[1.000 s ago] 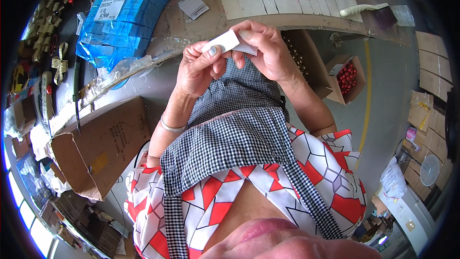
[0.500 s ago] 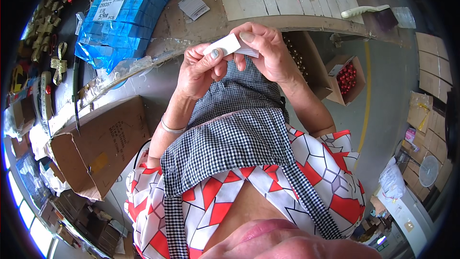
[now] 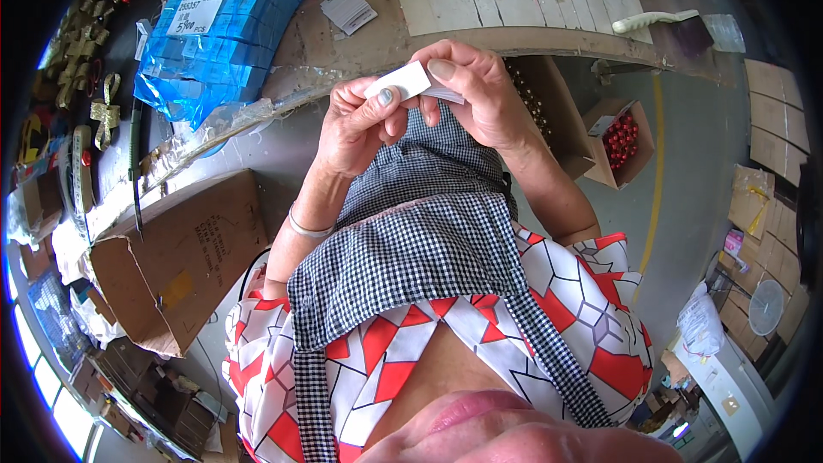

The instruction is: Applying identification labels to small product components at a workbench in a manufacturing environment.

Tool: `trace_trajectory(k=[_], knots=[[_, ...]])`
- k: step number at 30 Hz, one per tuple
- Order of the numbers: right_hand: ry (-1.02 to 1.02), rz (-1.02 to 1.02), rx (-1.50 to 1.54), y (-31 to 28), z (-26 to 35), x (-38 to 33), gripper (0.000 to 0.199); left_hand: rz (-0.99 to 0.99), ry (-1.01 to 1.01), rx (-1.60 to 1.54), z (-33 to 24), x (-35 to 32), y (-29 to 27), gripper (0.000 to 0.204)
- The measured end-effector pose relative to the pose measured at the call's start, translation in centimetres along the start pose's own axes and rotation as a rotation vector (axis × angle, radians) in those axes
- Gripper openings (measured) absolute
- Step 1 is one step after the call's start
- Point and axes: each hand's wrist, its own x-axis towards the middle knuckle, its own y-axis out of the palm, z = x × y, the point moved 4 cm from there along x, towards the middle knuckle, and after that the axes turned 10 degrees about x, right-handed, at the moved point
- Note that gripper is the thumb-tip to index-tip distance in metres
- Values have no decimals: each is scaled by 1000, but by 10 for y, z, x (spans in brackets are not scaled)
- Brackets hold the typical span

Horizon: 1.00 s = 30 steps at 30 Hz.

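Both hands are raised in front of the chest, working a small white card between them. The left hand pinches the card's lower left end with thumb and forefinger closed on it; the right hand has its thumb pressed flat on the upper right end, the other fingers curled behind, where a second thin white piece seems to show, though I cannot tell for sure. The step in hand looks like folding or separating the card, and the next move would call for a steady, fine pinch along its edge. The card is stiff, matte and rectangular. Beyond lies a worn wooden surface with a glossy blue plastic-wrapped bundle and a small stack of white cards. A brown cardboard box stands open at the left.
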Motion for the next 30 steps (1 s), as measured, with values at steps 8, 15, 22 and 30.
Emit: trace_trajectory(k=[8,15,22,30], knots=[[-24,40,-49,2,-2,-2,19,41,26,-8,3,-2,-2,29],[-64,18,-32,2,-1,-3,18,15,-3,26,0,-1,1,30],[-73,-26,-38,1,-6,-4,20,1,4,34,2,-1,1,32],[-92,8,-58,0,-3,-2,14,-35,4,42,-2,0,3,30]])
